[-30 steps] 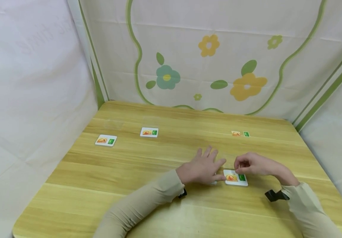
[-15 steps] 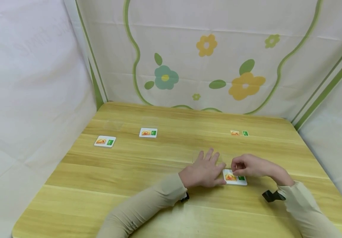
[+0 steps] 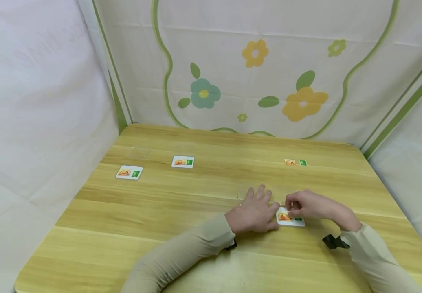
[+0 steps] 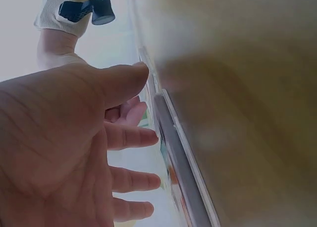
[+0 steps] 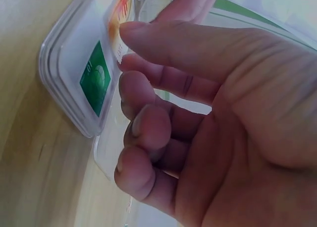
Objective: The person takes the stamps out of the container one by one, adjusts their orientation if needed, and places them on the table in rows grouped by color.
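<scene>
In the head view my left hand (image 3: 253, 211) lies with fingers spread over a flat case that is mostly hidden beneath it. In the left wrist view that case (image 4: 173, 147) shows edge-on, its layered side beside my fingertips. Right next to it lies a white-backed clear case (image 3: 282, 222) bearing an orange stamp (image 5: 119, 19) and a green stamp (image 5: 96, 78). My right hand (image 3: 311, 205) is bent over this case. Its thumb and forefinger pinch at the orange stamp's edge, and the other fingers curl inward.
Two similar cases with stamps, one at the far left (image 3: 129, 172) and one farther back (image 3: 183, 162), lie on the wooden table (image 3: 123, 228). A loose orange stamp (image 3: 290, 162) and green stamp (image 3: 303, 162) lie at back right. A clear plate (image 3: 239, 191) lies beyond my left hand.
My left hand has shifted slightly toward me, uncovering part of the clear plate. My right hand stays over the white-backed case, its fingertips a little farther left.
</scene>
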A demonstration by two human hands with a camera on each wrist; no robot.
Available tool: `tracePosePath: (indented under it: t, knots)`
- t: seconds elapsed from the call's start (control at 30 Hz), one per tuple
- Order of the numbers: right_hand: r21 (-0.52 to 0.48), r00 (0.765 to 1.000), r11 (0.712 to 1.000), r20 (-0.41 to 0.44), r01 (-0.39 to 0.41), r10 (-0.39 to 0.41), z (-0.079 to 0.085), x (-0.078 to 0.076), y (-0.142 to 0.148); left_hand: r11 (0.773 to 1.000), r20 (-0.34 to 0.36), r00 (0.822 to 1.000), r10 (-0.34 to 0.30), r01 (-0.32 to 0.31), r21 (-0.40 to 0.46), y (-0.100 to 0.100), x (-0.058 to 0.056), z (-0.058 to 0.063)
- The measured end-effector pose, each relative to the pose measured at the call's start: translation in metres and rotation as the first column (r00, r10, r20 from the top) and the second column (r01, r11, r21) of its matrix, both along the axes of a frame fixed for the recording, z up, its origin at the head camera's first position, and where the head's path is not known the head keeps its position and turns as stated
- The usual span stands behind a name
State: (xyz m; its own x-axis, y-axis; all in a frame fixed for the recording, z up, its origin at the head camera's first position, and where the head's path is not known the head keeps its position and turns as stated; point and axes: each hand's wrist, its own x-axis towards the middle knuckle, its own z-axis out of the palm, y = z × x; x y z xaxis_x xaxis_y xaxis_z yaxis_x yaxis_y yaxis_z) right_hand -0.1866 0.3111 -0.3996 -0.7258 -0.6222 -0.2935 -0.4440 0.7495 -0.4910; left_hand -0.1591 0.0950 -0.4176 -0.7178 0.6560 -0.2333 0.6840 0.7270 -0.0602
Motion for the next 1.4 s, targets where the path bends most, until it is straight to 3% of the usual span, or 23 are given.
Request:
tracePosePath:
  t: [0.6,1.2,1.4]
  knots:
    - [0.015,1.0,1.0,-0.005,0.006,-0.006,0.0,0.003,-0.006,0.995,-0.099,0.994,0.041,-0.05,-0.085,0.01,0.006,0.001]
    - [0.011,1.0,1.0,-0.006,0.002,-0.002,-0.002,0.001,-0.003,0.993,-0.056,0.997,0.052,-0.058,-0.106,0.015,0.005,0.002]
    - [0.008,1.0,1.0,-0.008,-0.003,0.003,-0.002,0.001,-0.003,0.992,-0.071,0.996,0.046,-0.054,-0.113,0.015,0.007,0.003]
